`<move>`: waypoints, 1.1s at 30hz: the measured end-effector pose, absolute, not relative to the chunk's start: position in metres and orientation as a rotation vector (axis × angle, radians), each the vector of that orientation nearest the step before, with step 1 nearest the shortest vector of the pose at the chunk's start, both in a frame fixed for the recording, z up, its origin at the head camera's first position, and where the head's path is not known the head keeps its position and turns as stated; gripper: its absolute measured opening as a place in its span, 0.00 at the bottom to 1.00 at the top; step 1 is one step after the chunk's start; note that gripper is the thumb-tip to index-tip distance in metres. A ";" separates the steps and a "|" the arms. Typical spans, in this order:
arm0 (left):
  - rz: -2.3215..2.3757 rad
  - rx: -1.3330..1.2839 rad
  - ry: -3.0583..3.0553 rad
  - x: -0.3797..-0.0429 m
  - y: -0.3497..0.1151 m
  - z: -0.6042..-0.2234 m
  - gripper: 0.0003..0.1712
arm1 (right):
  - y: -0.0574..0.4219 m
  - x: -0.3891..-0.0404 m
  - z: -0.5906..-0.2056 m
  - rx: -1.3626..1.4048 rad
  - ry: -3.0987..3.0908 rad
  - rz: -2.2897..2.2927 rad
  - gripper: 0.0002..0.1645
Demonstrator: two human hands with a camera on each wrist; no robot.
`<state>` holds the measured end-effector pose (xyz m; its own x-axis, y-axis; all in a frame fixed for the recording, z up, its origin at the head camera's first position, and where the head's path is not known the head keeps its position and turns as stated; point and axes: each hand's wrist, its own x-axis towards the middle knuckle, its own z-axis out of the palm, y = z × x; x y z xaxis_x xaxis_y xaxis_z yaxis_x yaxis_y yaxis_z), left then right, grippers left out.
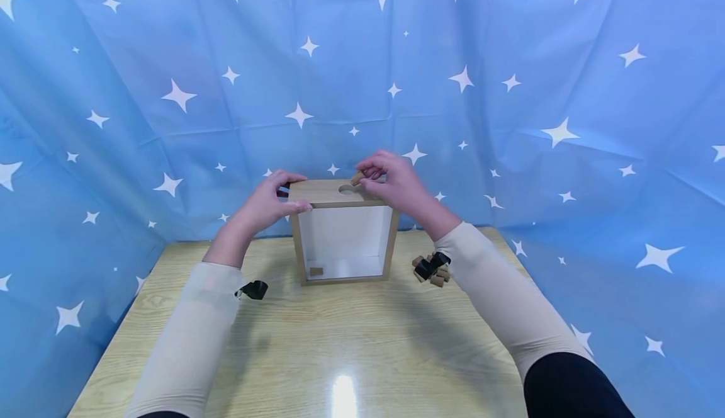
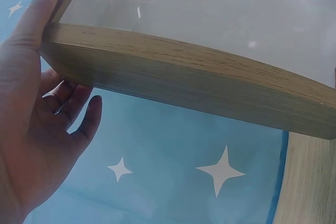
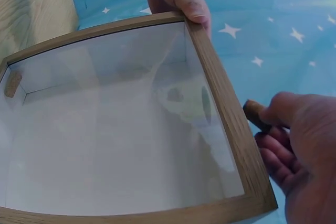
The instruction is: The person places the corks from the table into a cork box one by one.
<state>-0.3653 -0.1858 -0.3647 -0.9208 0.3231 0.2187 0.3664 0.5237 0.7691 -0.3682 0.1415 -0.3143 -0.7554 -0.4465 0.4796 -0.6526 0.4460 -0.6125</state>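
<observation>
A wooden box [image 1: 343, 281] with a clear front and white inside stands upright on the table. My left hand [image 1: 266, 201] grips its upper left corner, thumb at the front edge and fingers round the side and back. Over the round hole [image 1: 347, 188] in the box's top, my right hand [image 1: 396, 182] pinches a cork [image 1: 358, 177] between thumb and fingers. In the right wrist view the held cork [image 3: 255, 114] is just outside the frame, beside the hole. Another cork [image 1: 316, 271] lies inside the box at the lower left corner.
Several corks [image 1: 437, 281] lie in a pile on the wooden table [image 1: 283, 355], right of the box and partly hidden by a black strap piece [image 1: 432, 265] on my right sleeve. A blue curtain [image 1: 340, 78] with white stars hangs behind the table.
</observation>
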 end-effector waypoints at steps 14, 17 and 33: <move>-1.311 -0.621 -2.720 -0.366 -0.184 -0.365 0.46 | 0.130 -0.374 -0.317 1.054 -2.502 1.048 0.14; -1.257 -0.638 -2.717 -0.366 -0.183 -0.366 0.46 | 0.128 -0.374 -0.318 1.058 -2.523 1.027 0.15; -1.215 -0.649 -2.705 -0.367 -0.184 -0.368 0.45 | 0.125 -0.375 -0.318 1.076 -2.548 0.989 0.16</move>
